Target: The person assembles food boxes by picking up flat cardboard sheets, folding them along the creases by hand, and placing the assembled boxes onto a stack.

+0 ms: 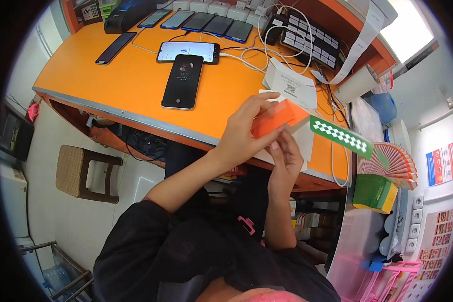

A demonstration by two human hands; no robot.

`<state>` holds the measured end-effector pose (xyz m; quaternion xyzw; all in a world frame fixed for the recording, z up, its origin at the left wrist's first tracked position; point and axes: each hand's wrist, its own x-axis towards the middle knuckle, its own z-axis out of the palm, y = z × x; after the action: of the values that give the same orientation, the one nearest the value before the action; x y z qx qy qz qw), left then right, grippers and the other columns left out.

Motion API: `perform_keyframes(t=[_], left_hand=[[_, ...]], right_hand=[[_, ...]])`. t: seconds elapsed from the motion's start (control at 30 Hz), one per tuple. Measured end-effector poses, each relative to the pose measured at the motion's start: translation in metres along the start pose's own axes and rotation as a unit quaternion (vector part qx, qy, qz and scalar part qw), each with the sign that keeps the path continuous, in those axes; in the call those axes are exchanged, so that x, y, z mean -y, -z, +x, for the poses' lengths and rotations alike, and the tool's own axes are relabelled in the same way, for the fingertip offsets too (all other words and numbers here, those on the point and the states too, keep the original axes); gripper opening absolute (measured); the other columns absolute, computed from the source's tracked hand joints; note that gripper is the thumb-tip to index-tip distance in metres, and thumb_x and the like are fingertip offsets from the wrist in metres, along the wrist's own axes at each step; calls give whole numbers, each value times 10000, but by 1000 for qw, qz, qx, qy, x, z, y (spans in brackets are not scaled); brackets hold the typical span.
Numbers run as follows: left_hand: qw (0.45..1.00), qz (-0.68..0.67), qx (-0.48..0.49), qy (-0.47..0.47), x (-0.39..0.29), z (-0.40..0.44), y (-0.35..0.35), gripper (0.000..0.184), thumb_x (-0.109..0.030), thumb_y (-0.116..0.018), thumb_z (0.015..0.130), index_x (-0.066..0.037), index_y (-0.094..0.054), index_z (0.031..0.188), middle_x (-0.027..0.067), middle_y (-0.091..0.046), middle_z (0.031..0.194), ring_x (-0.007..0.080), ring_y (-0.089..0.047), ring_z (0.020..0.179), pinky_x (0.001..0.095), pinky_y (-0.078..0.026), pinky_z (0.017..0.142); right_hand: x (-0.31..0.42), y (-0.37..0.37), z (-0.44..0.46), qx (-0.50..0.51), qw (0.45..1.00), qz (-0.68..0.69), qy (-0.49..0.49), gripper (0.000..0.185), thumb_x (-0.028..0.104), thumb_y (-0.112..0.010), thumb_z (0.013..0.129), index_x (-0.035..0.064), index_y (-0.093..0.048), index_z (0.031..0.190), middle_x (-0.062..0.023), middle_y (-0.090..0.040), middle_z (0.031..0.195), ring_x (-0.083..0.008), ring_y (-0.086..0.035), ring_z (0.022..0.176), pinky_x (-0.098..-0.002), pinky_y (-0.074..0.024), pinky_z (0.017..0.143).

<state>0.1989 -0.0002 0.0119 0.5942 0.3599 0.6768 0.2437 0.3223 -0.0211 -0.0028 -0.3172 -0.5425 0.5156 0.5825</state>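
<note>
An orange folded piece (273, 122), apparently paper, is up over the desk's front edge. My left hand (242, 126) grips it, thumb along the lower edge and fingers over the top. Just below, my right hand (287, 153) has its fingertips bent together against the underside of the piece; part of the contact is hidden. A green strip with white diamonds (341, 136) reaches out to the right beside the piece; I cannot tell whether it is joined to it. Behind my hands lies white printed paper with a QR code (290, 89).
On the orange desk (85, 75) lie a dark phone (183, 83), a lit phone (189, 52) and several more phones at the back with cables. A black keypad panel (311, 40) stands back right. A pleated paper fan (387, 163) is at the right, a stool (75, 171) at left.
</note>
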Motion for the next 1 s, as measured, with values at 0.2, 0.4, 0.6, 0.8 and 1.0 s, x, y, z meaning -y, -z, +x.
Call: perform_keyframes(t=[0.2,0.4,0.6,0.8,1.0], left_hand=[[969,97,30,-224,0,-4,-5,304,60,-598,758,24,-588,1060,186,-580,1150,298,-571,1075,375,-454,923],[977,22,4,-214,4,-12,-3,294,71,-578,771,30,-577,1062,204,-592,1117,309,-577,1064,378,-452,924],[993,-92,-5,-74,-9,-18,-6,215,42,-573,812,38,-563,1027,206,-583,1132,274,-571,1071,357,-440,932],[995,-100,-7,-27,-29,-21,-7,160,37,-616,783,23,-597,942,195,-581,1142,248,-559,1083,349,-432,930],[995,-95,-33,3,-32,-22,-7,116,32,-631,771,16,-622,885,192,-583,1139,241,-553,1086,352,-419,937]], right_hand=[[14,1,5,-86,982,-16,170,579,53,-620,806,-20,-334,1304,-142,-415,1304,-239,-419,1205,-386,-314,1021],[35,-10,-5,-134,976,-17,169,374,-97,-609,774,-39,-490,1125,-144,-544,1118,-197,-546,1032,-339,-419,946],[-20,35,-6,-175,932,-201,245,286,-102,-614,771,-46,-540,1042,-113,-580,1016,-174,-559,988,-329,-455,889],[-63,73,-12,-216,911,-273,222,278,-94,-616,772,-47,-542,1036,-111,-582,1009,-175,-560,985,-325,-454,888],[-67,86,-9,-226,912,-284,191,269,-85,-618,774,-48,-544,1030,-110,-583,1002,-176,-562,981,-322,-453,886]])
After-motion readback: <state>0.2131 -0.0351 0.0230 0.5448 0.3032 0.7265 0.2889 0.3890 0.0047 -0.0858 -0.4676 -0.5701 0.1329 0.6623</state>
